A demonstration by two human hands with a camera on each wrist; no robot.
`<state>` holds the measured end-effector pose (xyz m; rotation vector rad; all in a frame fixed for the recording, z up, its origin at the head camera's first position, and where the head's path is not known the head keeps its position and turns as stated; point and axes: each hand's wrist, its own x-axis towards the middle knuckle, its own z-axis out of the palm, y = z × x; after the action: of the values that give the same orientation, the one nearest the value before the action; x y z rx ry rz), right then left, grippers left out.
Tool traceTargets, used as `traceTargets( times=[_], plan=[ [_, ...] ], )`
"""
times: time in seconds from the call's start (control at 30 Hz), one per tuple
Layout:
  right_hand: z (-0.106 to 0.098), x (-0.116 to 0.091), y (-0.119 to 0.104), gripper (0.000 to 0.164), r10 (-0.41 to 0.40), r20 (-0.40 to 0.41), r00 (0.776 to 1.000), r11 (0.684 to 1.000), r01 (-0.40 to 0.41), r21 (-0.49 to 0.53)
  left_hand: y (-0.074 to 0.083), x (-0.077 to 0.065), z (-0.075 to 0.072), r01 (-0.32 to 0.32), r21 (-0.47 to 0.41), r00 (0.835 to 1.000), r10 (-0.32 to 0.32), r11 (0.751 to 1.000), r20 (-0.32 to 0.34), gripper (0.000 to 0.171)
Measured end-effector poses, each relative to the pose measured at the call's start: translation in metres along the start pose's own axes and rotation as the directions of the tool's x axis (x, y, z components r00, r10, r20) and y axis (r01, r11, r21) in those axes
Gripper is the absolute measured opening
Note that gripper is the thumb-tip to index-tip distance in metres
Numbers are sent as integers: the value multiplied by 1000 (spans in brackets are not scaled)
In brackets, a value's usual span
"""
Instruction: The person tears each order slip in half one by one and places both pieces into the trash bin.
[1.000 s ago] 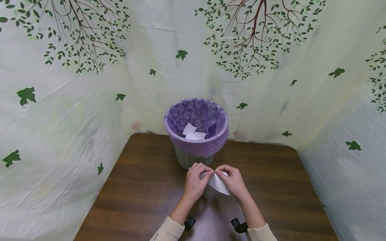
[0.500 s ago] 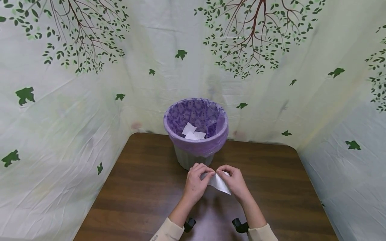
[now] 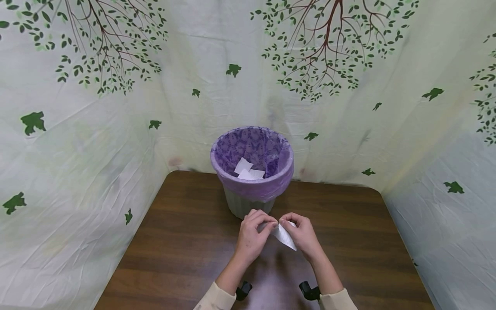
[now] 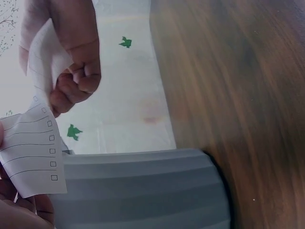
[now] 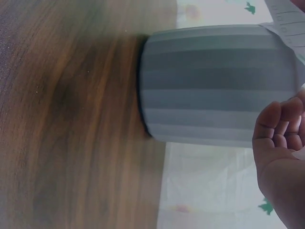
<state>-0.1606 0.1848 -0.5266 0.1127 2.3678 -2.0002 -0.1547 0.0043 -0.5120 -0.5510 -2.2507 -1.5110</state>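
In the head view my left hand (image 3: 249, 239) and right hand (image 3: 303, 234) meet low in front of the bin, pinching a small sheet of white paper (image 3: 285, 237) between thumbs and fingers. Seen from the left wrist, the lined paper (image 4: 35, 152) carries a column of small checkboxes; it bends and narrows between the two hands, one part at the left fingers (image 4: 35, 210) and the other in the right hand (image 4: 71, 47). From the right wrist, curled right fingers (image 5: 281, 124) show at the frame's edge, with a lined paper corner (image 5: 288, 24) above.
A grey ribbed bin (image 3: 249, 202) with a purple patterned liner (image 3: 252, 187) stands on the dark wood table (image 3: 186, 241), just beyond the hands. White paper pieces (image 3: 249, 172) lie inside it. A leaf-printed curtain (image 3: 193, 129) surrounds the table at the back and sides.
The hands have shifted slightly rightward, still pinching the paper. Its part between them has turned, so a narrower white piece shows under the right hand. The bin and its contents have not moved.
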Motion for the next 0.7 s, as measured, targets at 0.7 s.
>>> traceTargets(
  times=[0.7],
  plan=[
    [-2, 1, 7, 15, 20, -10, 1000, 1000, -20, 7, 20, 4, -12, -71, -64, 997, 71, 995, -8, 5]
  ],
)
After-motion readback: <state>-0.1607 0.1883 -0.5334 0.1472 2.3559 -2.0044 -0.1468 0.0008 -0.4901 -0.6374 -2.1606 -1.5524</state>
